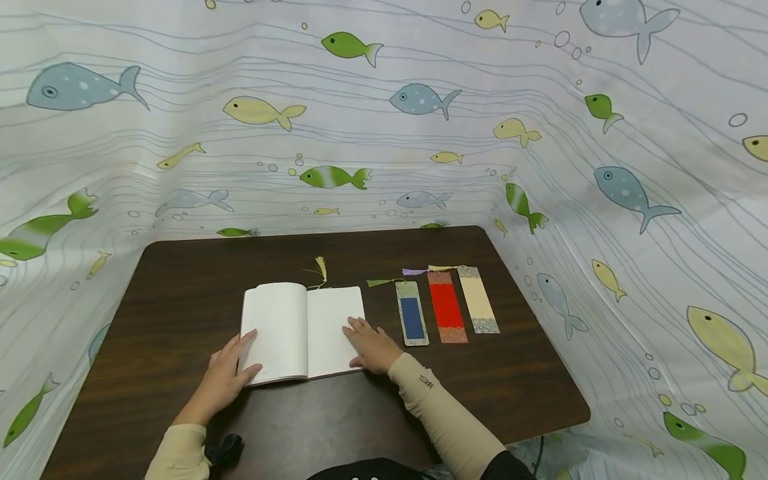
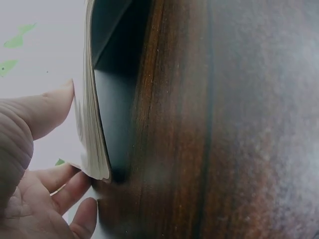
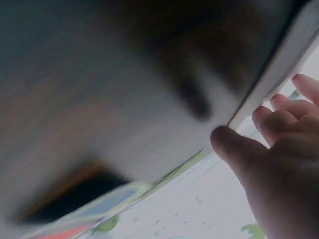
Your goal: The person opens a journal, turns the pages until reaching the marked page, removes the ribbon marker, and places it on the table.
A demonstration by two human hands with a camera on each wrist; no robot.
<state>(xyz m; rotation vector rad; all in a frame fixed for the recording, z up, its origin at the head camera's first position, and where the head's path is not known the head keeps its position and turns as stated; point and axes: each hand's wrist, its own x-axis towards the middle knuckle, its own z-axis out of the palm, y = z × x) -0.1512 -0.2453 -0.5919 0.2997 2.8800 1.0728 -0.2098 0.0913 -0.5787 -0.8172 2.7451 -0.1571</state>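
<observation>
White notebook (image 1: 303, 331) open beneath both hands' grip.

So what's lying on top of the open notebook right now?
Both hands: the left hand rests at the open notebook left edge, the right hand lies flat on its right page. Paper beneath them is hidden.

- An open notebook (image 1: 303, 331) fills the middle of the dark worktop (image 1: 150, 313), with both hands resting on its near corners, the left hand (image 1: 225, 377) and the right hand (image 1: 373, 345).
- Three bookmarks, blue (image 1: 412, 313), red (image 1: 447, 307) and cream (image 1: 477, 299), lie side by side just right of the notebook, blocking that side.
- A tassel (image 1: 321, 269) lies just beyond the notebook's far edge.
- Bare worktop stretches left of the notebook and along the near edge.
- A fish-print curtain (image 1: 384, 127) walls in the far, left and right sides.
</observation>
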